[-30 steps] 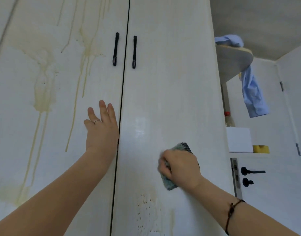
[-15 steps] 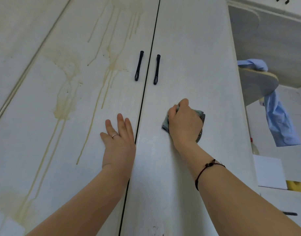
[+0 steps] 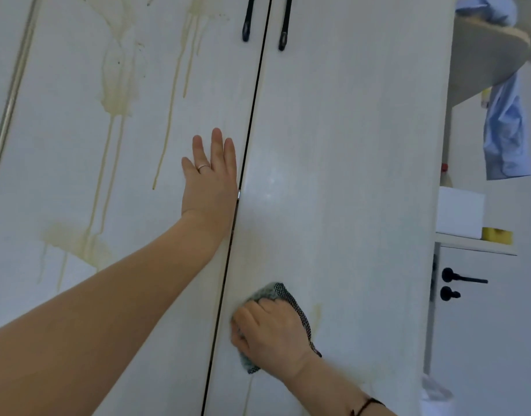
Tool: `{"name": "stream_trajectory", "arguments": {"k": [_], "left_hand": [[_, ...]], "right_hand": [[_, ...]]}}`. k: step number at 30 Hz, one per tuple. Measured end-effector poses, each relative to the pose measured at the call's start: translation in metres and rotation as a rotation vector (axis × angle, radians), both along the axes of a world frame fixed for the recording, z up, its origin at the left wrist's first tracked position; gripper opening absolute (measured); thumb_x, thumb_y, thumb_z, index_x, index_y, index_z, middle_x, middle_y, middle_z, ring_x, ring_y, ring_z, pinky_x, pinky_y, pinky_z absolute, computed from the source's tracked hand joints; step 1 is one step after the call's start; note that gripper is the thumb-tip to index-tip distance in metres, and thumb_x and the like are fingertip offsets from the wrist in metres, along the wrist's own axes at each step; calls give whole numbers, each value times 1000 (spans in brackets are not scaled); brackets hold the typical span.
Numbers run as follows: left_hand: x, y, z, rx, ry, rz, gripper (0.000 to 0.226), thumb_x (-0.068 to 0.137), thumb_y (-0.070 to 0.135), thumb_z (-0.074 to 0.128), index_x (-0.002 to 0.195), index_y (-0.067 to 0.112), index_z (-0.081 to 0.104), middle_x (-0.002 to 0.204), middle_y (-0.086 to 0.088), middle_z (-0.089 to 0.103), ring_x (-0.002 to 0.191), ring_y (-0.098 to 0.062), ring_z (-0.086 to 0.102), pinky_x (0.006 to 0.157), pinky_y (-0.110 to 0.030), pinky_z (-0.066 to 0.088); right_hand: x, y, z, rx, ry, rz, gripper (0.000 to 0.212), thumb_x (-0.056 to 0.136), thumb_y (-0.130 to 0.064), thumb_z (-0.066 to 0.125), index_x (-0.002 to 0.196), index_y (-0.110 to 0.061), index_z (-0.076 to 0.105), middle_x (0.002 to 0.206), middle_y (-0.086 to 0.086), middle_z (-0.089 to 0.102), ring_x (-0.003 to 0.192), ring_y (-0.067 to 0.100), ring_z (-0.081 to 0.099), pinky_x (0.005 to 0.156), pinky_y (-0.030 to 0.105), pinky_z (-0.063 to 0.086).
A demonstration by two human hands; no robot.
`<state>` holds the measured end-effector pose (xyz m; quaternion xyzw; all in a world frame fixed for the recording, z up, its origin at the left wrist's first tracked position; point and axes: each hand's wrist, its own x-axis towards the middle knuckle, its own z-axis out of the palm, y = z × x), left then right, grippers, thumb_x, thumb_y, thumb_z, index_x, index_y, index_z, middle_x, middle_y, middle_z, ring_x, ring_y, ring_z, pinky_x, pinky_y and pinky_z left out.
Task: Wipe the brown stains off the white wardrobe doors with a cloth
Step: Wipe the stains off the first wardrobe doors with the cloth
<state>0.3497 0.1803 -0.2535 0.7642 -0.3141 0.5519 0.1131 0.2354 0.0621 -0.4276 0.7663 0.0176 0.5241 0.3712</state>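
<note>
Cloth (image 3: 272, 292), long axis roughly vertical

Far right of view: rounded shelf (image 3: 480, 64) up top w/ blue garment (image 3: 506, 136) draped over its edge, hanging down. Below, red-capped bottle (image 3: 445, 175) behind white box (image 3: 459, 211); yellow block (image 3: 497, 235) beside box on ledge (image 3: 474, 245). Under ledge, white door (image 3: 483, 340) w/ black lever handle (image 3: 462, 278), black knob (image 3: 449, 294) just below. Walls white, light soft.

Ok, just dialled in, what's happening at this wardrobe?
A person is wiping the right door low down, next to the centre gap, with a cloth gripped in the right hand. The left hand lies flat on the left door, which carries brown drip stains. A faint yellowish streak shows just right of the cloth.
</note>
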Motion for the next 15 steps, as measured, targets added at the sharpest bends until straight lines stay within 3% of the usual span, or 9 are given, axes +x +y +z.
{"name": "stream_trajectory", "arguments": {"k": [4,6,9,12,15], "left_hand": [[4,3,-20,42,-35,-8,69,95,1,22,147,-14,-21,157,-38,-15,146,-55,10,116,-52,33],[8,3,-21,28,-56,-31,68,99,1,25,148,-14,-20,157,-37,-13,146,-55,10,116,-53,33],[13,-1,-22,-8,-64,-64,72,102,3,35,150,-12,-18,158,-36,-11,146,-55,11,116,-53,33],[17,-3,-22,-26,-77,-83,75,102,9,37,150,-11,-18,159,-35,-11,147,-53,11,117,-52,32],[16,-1,-25,-28,-67,-82,72,104,13,32,151,-10,-18,160,-33,-12,148,-52,9,118,-52,31]], "right_hand": [[-8,7,34,-133,161,31,17,76,-19,68,63,-17,58,58,-4,51,51,16,48,46,30,38],[-9,12,81,-87,131,13,16,81,-19,61,66,-14,59,58,-1,54,48,19,50,43,31,40],[2,19,151,188,-174,-132,22,89,-28,45,77,-14,56,60,0,57,48,25,52,42,31,37],[26,24,170,415,-530,-130,24,98,-32,45,83,-16,54,62,-2,56,51,22,49,46,31,27],[46,33,141,405,-554,-37,22,96,-26,54,77,-15,54,59,1,55,49,22,48,48,29,26]]}}
